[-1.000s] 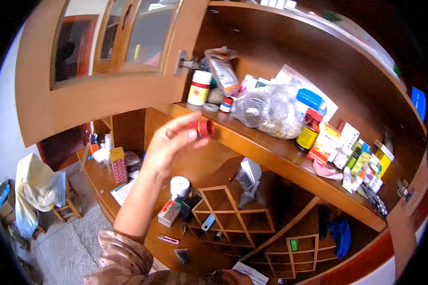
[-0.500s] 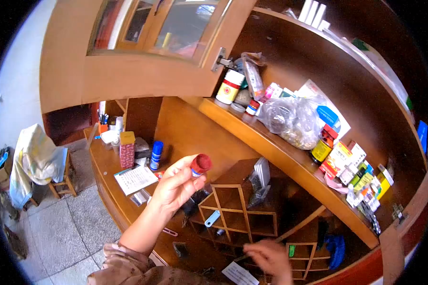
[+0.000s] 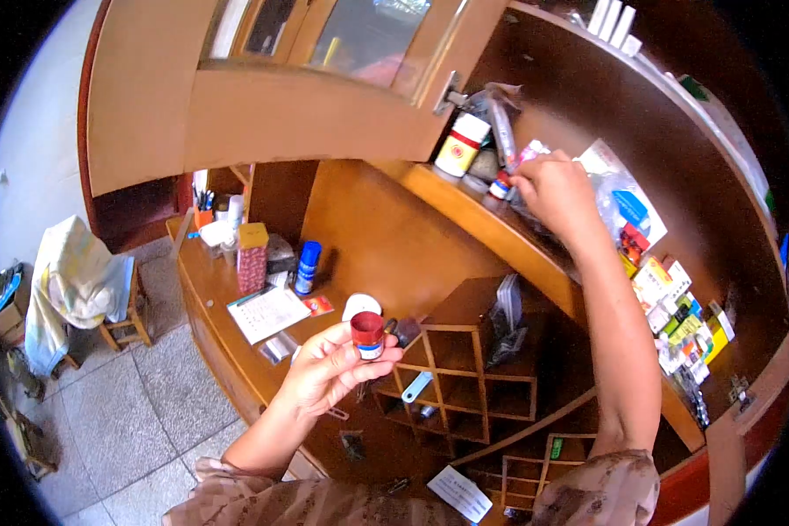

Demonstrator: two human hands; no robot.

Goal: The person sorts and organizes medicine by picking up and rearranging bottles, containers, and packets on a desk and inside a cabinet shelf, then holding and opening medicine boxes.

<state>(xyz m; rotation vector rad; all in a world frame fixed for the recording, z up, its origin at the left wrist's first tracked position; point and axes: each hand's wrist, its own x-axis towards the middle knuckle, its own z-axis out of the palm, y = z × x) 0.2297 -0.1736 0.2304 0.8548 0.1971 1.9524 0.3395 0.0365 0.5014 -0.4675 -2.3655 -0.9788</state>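
Note:
My left hand holds a small bottle upright between thumb and fingers, above the desk. It has a dark red, hollow-looking top and a blue and white label. Up on the cabinet shelf, my right hand has its fingertips against another small red-topped bottle, which stands near the shelf's front edge. The fingers look pinched at its right side. Left of that bottle is a white jar with a red and yellow label. A clear plastic bag lies partly hidden behind my right hand.
Medicine boxes crowd the right end of the shelf. An open cabinet door hangs at upper left. On the desk stand a blue spray can, a red-patterned container and a wooden lattice rack.
My right hand has risen from low over the desk to the small bottle on the shelf. My left hand has lowered its bottle slightly, and the view has shifted.

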